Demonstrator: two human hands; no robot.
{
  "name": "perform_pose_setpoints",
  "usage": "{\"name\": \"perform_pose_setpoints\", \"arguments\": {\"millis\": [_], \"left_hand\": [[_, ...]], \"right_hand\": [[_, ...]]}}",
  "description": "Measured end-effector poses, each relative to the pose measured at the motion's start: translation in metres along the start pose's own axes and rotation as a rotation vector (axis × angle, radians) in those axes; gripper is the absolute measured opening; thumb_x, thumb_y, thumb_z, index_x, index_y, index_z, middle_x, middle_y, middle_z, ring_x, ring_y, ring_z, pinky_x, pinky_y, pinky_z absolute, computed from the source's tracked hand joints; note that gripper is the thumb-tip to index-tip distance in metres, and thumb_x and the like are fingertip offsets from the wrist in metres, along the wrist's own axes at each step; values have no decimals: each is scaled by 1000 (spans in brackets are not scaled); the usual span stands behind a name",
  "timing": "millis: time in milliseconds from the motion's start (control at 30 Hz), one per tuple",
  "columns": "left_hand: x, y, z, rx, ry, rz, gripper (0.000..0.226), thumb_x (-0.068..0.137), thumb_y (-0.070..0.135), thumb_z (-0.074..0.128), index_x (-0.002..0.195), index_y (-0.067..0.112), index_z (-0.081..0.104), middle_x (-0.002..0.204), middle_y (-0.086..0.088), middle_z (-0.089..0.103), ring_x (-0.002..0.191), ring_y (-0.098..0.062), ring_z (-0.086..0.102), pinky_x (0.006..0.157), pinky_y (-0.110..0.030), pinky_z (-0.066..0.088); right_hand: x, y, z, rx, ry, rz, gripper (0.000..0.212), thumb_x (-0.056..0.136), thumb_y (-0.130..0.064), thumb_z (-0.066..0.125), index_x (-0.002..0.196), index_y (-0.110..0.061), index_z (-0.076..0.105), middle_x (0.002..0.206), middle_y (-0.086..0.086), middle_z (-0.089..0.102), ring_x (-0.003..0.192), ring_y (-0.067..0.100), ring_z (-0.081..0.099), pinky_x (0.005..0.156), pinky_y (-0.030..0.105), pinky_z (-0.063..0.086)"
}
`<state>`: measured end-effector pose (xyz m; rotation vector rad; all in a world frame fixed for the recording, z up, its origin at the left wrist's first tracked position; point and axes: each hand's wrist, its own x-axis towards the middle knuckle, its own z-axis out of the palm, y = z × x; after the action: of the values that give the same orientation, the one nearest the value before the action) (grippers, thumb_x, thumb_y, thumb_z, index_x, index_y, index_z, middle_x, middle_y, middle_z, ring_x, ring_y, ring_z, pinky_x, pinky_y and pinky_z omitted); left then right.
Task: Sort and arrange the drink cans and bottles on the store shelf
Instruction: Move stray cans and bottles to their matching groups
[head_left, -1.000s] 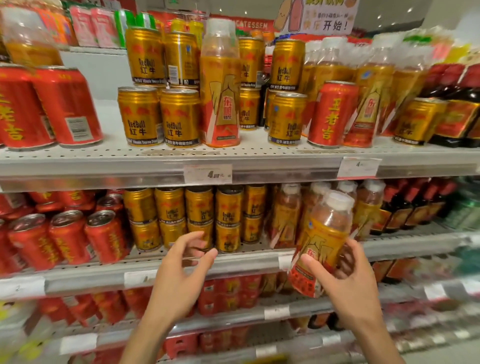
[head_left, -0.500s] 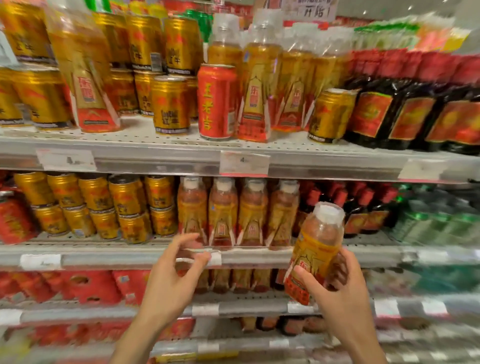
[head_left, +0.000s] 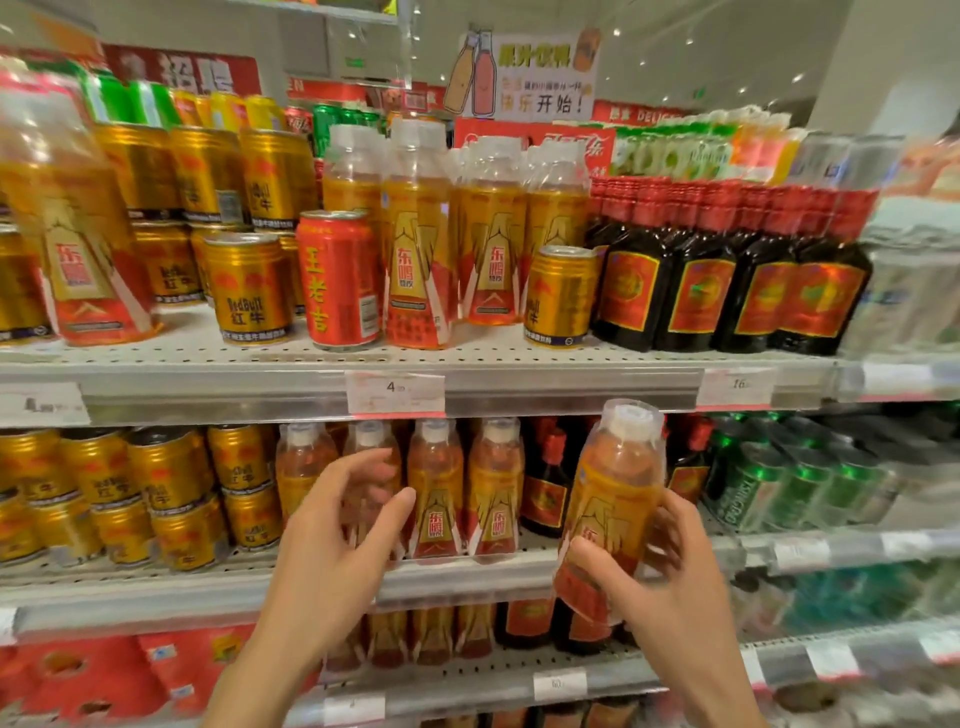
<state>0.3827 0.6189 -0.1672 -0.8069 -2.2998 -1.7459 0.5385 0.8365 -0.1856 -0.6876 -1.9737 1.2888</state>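
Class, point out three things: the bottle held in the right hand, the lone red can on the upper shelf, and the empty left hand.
Held bottle (head_left: 615, 499), head view: orange body.
Red can (head_left: 337, 280), head view: label front.
Left hand (head_left: 332, 540), head view: back of hand.

Left hand (head_left: 332, 540): showing bare from where I am standing, with uncovered fingers and an uncovered back of the hand.
Right hand (head_left: 670, 597): likewise showing bare, the knuckles and the thumb lying uncovered.
Left forearm (head_left: 249, 680): running bare from the wrist down to the lower edge of the view, slim and straight in outline.
Right forearm (head_left: 727, 696): showing bare as well, from the wrist to the lower edge.
Wrists: both showing as plain bare skin.
Fingernails: looking short, though motion blur is softening them too much to tell more.
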Motion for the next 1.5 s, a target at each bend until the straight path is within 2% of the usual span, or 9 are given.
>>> {"name": "perform_pose_setpoints", "arguments": {"millis": [233, 433, 633, 733, 833, 1033, 1300, 1400, 1500], "left_hand": [[66, 58, -23, 185, 88, 354, 36, 91, 36, 67, 126, 33, 56, 112, 18, 61, 102, -1, 60, 85, -33, 56], [126, 93, -45, 483, 262, 577, 42, 90, 38, 65, 124, 13, 61, 124, -6, 55, 118, -22, 49, 95, -25, 36], [157, 83, -39, 657, 265, 544, 56, 88, 46, 62, 136, 18, 54, 145, -7, 46, 137, -27, 35, 111, -48, 33], [160, 75, -39, 666, 242, 542, 55, 86, 47, 57, 133, 18, 57, 138, -3, 52, 134, -25, 38, 108, -48, 32], [161, 71, -39, 692, 256, 578, 50, 86, 45, 59, 128, 18, 60, 134, -2, 53, 132, -25, 40, 106, -47, 33], [164, 69, -35, 702, 298, 585, 51, 85, 50, 62, 125, 20, 60, 132, -2, 53, 131, -25, 39, 105, -45, 30], [163, 70, -27, 759, 346, 562, 66, 82, 70, 58, 125, 20, 59, 132, -3, 51, 132, -27, 40, 106, -45, 30], [161, 72, -24, 800, 352, 547, 80, 76, 80, 55, 125, 17, 58, 133, -6, 50, 134, -29, 39, 107, -46, 30], [160, 74, -20, 861, 350, 516, 96, 69, 93, 47, 126, 16, 55, 135, -7, 48, 135, -30, 38, 109, -47, 30]], "right_hand": [[35, -74, -3, 33, 5, -222, 70, 61, -60, 82, 123, -41, 57, 105, -24, 69, 95, -4, 67, 81, 24, 55], [66, -142, 5, 21, -11, -388, 57, 71, -58, 80, 119, -45, 53, 103, -23, 69, 95, -13, 62, 70, 4, 50], [102, -177, 34, -62, -9, -499, 66, 73, -62, 78, 127, -38, 49, 106, -30, 58, 97, -9, 58, 82, 13, 45], [115, -172, 55, -202, 23, -526, 80, 77, -64, 74, 143, -28, 45, 117, -21, 48, 106, -3, 48, 89, 14, 38], [124, -161, 66, -326, 116, -540, 92, 79, -68, 69, 150, -14, 43, 117, -8, 42, 109, 6, 49, 97, 25, 46], [127, -151, 71, -354, 206, -590, 90, 82, -64, 70, 152, -16, 40, 127, -1, 50, 111, 18, 58, 96, 44, 53], [132, -155, 66, -607, 100, -601, 88, 91, -71, 48, 159, -20, 26, 126, -2, 49, 99, 21, 63, 84, 40, 55], [133, -157, 50, -617, 101, -634, 75, 94, -67, 48, 152, -20, 41, 123, -4, 48, 105, 16, 58, 84, 37, 55], [140, -155, 35, -599, 204, -724, 51, 98, -47, 55, 136, -13, 59, 118, 1, 50, 110, 16, 50, 87, 32, 50]]}}
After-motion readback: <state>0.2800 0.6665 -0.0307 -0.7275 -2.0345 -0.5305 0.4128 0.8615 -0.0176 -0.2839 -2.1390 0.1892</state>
